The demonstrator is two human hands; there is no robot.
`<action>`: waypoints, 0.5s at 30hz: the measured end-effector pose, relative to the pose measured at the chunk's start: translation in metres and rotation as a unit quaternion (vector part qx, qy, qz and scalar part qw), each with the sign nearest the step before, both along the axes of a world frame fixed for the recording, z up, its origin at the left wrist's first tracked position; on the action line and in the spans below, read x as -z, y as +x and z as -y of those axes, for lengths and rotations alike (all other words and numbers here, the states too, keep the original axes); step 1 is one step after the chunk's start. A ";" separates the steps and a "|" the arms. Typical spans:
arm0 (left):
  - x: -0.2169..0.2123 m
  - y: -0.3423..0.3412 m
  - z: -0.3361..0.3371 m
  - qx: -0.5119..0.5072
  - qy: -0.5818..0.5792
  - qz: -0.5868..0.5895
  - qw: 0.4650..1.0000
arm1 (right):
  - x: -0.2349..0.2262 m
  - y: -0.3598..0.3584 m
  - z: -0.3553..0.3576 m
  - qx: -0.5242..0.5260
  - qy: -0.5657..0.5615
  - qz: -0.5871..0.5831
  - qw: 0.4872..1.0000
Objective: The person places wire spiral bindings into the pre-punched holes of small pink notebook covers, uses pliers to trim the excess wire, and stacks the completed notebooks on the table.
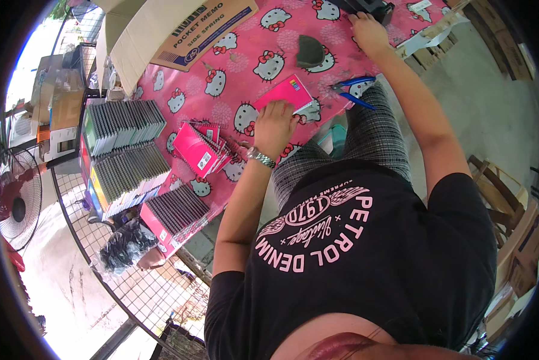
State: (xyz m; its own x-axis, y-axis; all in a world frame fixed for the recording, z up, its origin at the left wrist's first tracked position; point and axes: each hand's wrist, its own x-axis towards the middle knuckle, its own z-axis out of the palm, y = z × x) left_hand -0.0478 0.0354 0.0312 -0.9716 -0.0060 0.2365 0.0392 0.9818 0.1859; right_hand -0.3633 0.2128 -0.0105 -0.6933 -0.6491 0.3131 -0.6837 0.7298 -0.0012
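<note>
Apparently, the step in hand is steadying one pink notebook (290,92) on the table (191,75), just under and ahead of the left fingers; the next move seems to call for light, even pressure. The left hand's (275,128) fingers lie close together over its near edge, thumb slightly apart; whether they pinch, I cannot tell. The right hand's (370,35) fingers curl at a black device (376,8), their grip unclear. Blue-handled nippers (357,101) lie between both.

Pink notebook (286,90): closed, flat on the pink patterned tablecloth (245,45), set obliquely; small multicoloured label toward the right end of the cover; near side partly hidden. Black object (374,7): kind unclear; at the far right of the same cloth, cut off by the upper edge of the view.
</note>
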 end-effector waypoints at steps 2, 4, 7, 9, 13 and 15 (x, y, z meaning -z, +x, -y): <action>0.019 -0.002 0.000 0.003 -0.036 0.008 0.999 | -0.003 -0.001 0.002 -0.007 0.003 0.002 1.000; 0.019 -0.005 -0.001 0.013 -0.037 0.014 0.999 | -0.006 -0.002 -0.001 0.000 0.009 0.018 1.000; 0.016 -0.003 0.010 0.041 0.023 0.020 0.999 | -0.019 0.005 -0.002 -0.021 -0.070 0.018 0.997; 0.008 -0.002 0.021 0.025 0.063 0.036 0.997 | -0.034 0.022 -0.002 -0.047 -0.147 0.053 0.987; -0.007 -0.012 0.029 -0.050 0.030 -0.008 0.998 | -0.050 0.081 0.012 -0.209 -0.273 0.231 0.910; -0.006 -0.021 0.025 -0.082 0.001 -0.035 0.996 | -0.036 0.111 0.020 -0.283 -0.273 0.307 0.867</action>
State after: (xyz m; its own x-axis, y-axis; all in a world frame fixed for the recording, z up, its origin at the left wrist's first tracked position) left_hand -0.0690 0.0100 0.0377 -0.9387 -0.1632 0.3036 -0.1084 0.9759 0.1895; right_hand -0.2521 0.1930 0.0255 -0.4568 -0.8111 0.3654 -0.6806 0.0541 -0.7306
